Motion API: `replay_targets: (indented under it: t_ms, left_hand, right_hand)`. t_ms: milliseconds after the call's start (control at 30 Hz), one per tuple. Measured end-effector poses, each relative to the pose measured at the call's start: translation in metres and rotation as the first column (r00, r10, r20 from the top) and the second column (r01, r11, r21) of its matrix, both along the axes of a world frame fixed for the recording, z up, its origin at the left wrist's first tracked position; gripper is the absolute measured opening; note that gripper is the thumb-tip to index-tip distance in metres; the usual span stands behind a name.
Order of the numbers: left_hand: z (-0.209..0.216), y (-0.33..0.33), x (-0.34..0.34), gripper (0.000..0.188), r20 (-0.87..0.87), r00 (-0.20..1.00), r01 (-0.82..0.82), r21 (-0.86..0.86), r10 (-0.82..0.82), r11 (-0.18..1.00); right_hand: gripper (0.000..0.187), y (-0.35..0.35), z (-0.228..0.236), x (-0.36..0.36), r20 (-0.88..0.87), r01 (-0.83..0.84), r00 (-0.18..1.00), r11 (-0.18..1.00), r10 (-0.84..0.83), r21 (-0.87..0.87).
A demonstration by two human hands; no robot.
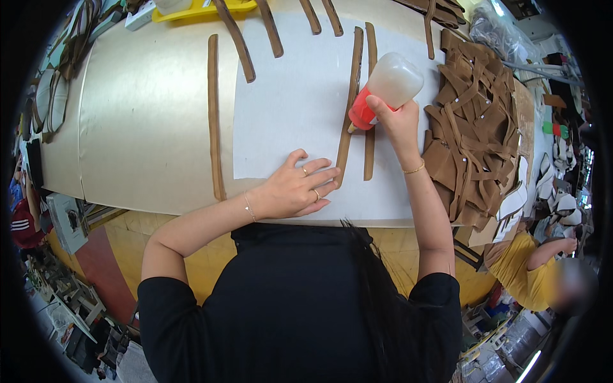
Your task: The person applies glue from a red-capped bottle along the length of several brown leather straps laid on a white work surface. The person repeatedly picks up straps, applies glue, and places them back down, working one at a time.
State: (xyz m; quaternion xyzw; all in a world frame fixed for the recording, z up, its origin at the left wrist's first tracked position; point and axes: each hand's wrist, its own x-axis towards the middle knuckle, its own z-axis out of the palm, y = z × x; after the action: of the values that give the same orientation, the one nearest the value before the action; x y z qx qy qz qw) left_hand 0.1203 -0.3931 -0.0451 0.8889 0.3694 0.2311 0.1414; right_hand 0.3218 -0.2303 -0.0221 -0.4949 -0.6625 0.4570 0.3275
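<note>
My right hand (pixel 400 131) is closed around a translucent squeeze bottle (pixel 394 78) with a red lower part, tipped nozzle down. Its pale nozzle meets or hovers just over a long brown strip (pixel 345 137) that looks like leather; I cannot tell whether they touch. At that strip's near end, the fingertips of my left hand (pixel 294 190) rest with the fingers spread, palm down. A second brown strip (pixel 369 153) lies alongside to the right, partly hidden behind the bottle and right hand. Both strips are on a white sheet (pixel 287 108).
A heap of brown cut pieces (pixel 476 127) covers the table's right side. Another brown strip (pixel 214 115) lies left of the sheet, and several more reach in from the far edge. A yellow tray (pixel 203 10) stands at the back. A person in yellow (pixel 523 271) is at the right.
</note>
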Motion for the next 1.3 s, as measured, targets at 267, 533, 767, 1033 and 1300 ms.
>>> replay_targets:
  t_ms: [267, 533, 767, 1033, 1300]
  left_hand:
    - [-0.002, -0.005, -0.003, 0.027, 0.031, 0.999, 0.012, -0.016, -0.012, 1.0]
    - [-0.001, 0.034, -0.018, 0.028, -0.005, 1.0, 0.009, 0.03, -0.009, 1.0]
    - [0.003, 0.041, -0.016, 0.031, -0.079, 0.993, 0.091, 0.019, -0.089, 0.996]
    - [0.005, 0.034, -0.014, 0.028, -0.073, 0.994, 0.085, 0.05, -0.082, 0.995]
    - [0.006, 0.019, -0.018, 0.035, -0.117, 0.976, 0.179, -0.032, -0.181, 0.983]
  right_hand:
    - [0.043, -0.023, -0.003, 0.005, -0.006, -0.021, 1.0, 1.0, 0.021, -0.008]
    - [0.042, -0.046, -0.006, 0.012, -0.025, -0.029, 0.999, 0.999, 0.029, -0.017]
    - [0.043, -0.068, -0.005, 0.016, -0.068, -0.031, 0.997, 0.998, 0.027, -0.048]
    - [0.048, -0.101, -0.012, 0.023, -0.163, 0.041, 0.986, 0.999, -0.044, -0.023]
    - [0.061, -0.154, -0.03, 0.027, -0.395, 0.22, 0.889, 0.972, -0.233, -0.079]
